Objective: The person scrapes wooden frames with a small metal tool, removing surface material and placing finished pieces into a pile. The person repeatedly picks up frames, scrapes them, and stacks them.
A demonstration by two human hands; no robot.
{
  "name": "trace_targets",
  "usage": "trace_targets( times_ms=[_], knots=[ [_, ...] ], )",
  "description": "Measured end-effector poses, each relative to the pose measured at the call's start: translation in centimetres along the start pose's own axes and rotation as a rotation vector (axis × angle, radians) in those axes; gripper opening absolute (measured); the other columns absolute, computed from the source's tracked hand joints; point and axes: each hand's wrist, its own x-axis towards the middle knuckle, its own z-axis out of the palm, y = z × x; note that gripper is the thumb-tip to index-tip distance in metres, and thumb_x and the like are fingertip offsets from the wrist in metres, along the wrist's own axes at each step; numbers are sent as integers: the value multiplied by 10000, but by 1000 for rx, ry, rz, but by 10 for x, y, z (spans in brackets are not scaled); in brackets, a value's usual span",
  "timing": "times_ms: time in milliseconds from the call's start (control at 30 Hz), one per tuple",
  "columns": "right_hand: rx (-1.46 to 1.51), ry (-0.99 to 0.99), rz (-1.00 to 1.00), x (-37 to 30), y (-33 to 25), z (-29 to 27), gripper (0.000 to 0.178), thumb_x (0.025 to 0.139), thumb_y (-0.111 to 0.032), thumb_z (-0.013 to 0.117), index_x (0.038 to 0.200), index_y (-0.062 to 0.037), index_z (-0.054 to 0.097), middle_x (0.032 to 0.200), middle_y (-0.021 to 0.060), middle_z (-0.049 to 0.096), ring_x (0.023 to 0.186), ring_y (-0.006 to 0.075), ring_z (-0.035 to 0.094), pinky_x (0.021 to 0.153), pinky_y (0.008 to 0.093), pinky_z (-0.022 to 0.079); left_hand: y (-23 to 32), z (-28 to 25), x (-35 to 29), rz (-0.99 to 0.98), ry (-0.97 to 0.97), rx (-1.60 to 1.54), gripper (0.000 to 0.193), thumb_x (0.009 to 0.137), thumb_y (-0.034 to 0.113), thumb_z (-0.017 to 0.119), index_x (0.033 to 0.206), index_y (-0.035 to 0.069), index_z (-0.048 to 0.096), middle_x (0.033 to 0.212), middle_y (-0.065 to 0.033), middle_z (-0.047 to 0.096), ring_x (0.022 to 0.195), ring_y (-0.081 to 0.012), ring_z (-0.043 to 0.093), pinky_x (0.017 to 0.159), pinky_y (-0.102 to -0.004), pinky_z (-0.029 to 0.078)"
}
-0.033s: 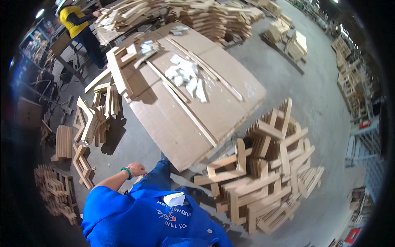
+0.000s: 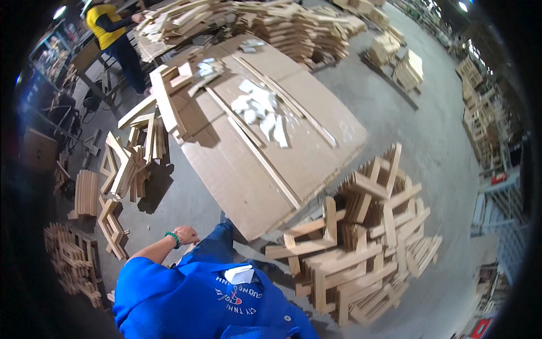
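Note:
My left hand (image 2: 185, 234), with a green bead bracelet (image 2: 173, 239) at the wrist, hangs low beside my left thigh. Its fingers are curled in; a pale edge shows just under them, and what they hold, if anything, is hidden. My right hand is out of sight. Ahead of me stands a cardboard-covered table (image 2: 226, 186). Long thin wooden strips (image 2: 265, 162) lie across it, along with a heap of small white pieces (image 2: 257, 107). On its left edge rests a joined wooden frame (image 2: 165, 101).
Angled wooden frames (image 2: 361, 248) are piled to the right of the table. More frames (image 2: 121, 169) stand on the floor at left. A person in a yellow shirt (image 2: 104, 25) works at a far-left bench near stacked wood pieces (image 2: 282, 28). Pallets of wood (image 2: 407, 70) stand farther off.
The view has shifted slightly, so the table and its pieces sit a little lower and farther right. My left hand stays beside my thigh, almost unmoved.

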Motion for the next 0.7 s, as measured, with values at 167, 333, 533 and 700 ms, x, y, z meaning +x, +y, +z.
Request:
trace_targets(
  times_ms=[167,333,533,700],
  knots=[
    [89,78,-7,-35,-101,0,312,859,-306,554,953,-18,630,800,163,616,726,279,582,658,409,440,-69,-28,11,-124,38,-331,353,762,471,621,882,156,728,890,-88,702,881,-273,659,807,-395,506],
    [206,103,-55,-80,-181,14,309,858,-314,564,955,-28,630,789,146,611,703,255,572,632,391,435,-145,-78,23,-254,347,-778,352,786,385,645,940,72,693,868,-98,694,832,-211,663,758,-348,511],
    [285,119,-127,-111,-242,13,306,857,-323,576,958,-39,630,776,125,605,675,226,560,600,370,429,-194,-70,3,-322,530,-1356,291,817,265,642,939,1,647,802,-55,661,714,-145,612,670,-292,498],
    [377,121,-160,-115,-282,17,304,856,-331,586,960,-48,630,765,108,599,652,201,550,574,351,424,-205,-39,-30,-283,334,-1747,229,822,260,634,854,34,635,737,-36,625,629,-139,569,550,-300,458]
  ],
)
